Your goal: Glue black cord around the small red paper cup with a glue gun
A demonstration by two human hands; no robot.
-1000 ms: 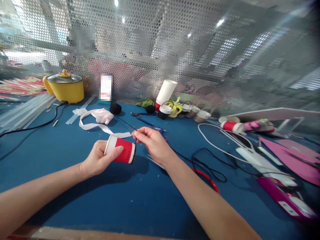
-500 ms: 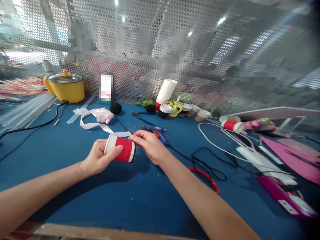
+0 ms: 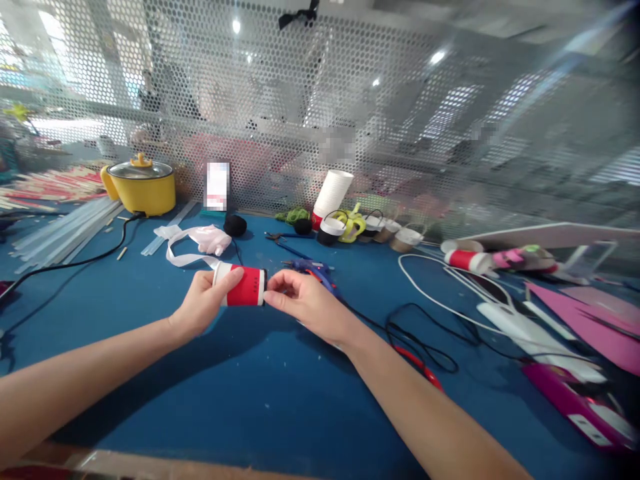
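My left hand [image 3: 200, 303] is wrapped round a red and white paper cup [image 3: 247, 287], held on its side above the blue table. Black yarn [image 3: 265, 283] rings the cup's base, which faces right. Thumb and fingers of my right hand [image 3: 310, 300] are pinched together at that base, on the black yarn; the exact grip is partly hidden. Behind the cup lies a ball of black yarn [image 3: 235, 226], its strand running toward the cup. A blue glue gun [image 3: 315, 268] rests just beyond my right hand.
White ribbon [image 3: 187, 259], pliers [image 3: 287, 236], stacked paper cups [image 3: 334, 190] and small cup baskets [image 3: 330, 230] lie farther back. At left are clear glue sticks [image 3: 75, 230] and a yellow pot [image 3: 145, 193]. Black cable [image 3: 420, 333] and a purple power strip [image 3: 575, 407] occupy the right.
The cup has turned closer to horizontal, its base swinging up a little. My right hand has shifted from the base's upper edge down to its side. The view has tilted slightly up.
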